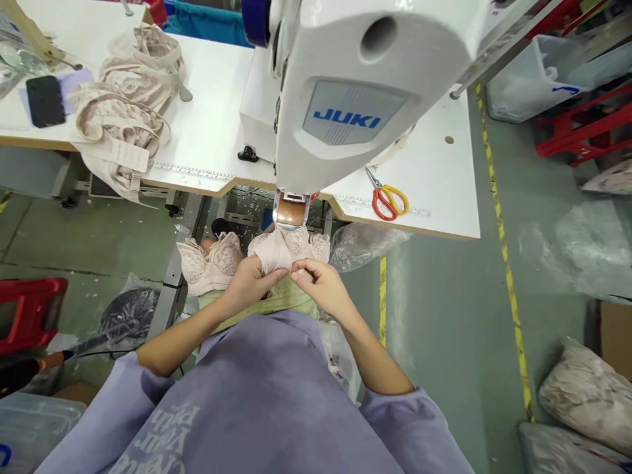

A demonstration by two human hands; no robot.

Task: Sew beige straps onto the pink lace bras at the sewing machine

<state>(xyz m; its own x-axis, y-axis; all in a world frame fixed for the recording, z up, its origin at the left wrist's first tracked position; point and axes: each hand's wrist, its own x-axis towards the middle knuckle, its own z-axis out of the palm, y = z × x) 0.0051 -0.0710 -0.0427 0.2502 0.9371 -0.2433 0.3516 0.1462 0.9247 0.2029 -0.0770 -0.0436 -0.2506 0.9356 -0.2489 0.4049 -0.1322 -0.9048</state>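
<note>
A pale pink lace bra (217,260) hangs over my lap below the table edge. My left hand (249,283) is closed on its fabric near the middle. My right hand (320,283) pinches the same piece just to the right, fingertips meeting the left hand. Both hands sit directly under the head of a white JUKI sewing machine (345,85), below its brown end piece (291,212). The needle area is hidden by the machine head.
A pile of finished pink bras (126,105) lies on the white table (444,197) at the left, by a black phone (44,100). Red and yellow scissors (388,197) lie at the right. Bagged garments (585,392), a red stool (29,309) and bins stand on the floor.
</note>
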